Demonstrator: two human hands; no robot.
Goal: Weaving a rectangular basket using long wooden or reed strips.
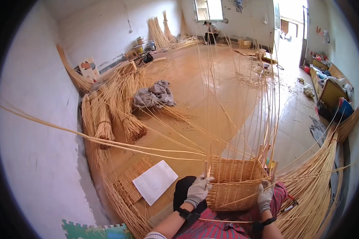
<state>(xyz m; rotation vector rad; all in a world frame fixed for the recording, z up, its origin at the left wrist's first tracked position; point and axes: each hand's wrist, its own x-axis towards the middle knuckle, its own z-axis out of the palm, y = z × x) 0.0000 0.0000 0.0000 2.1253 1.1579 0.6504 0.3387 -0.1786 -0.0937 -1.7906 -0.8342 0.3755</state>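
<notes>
Two gloved hands work a half-woven wicker basket [235,185] resting on the person's lap. Left hand [198,189], fingers curled together, presses the basket's left rim; right hand [264,195] is closed on a thin willow rod [243,197] at the right wall. Tall upright stakes [243,99] rise from the rim w/ loose strands trailing left. Basket's base hidden; fingertips hard to make out.

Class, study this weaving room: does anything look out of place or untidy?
Yes: a crumpled grey cloth lies among loose willow rods on the floor, and scraps litter the middle. The half-woven basket itself looks sound.
</notes>
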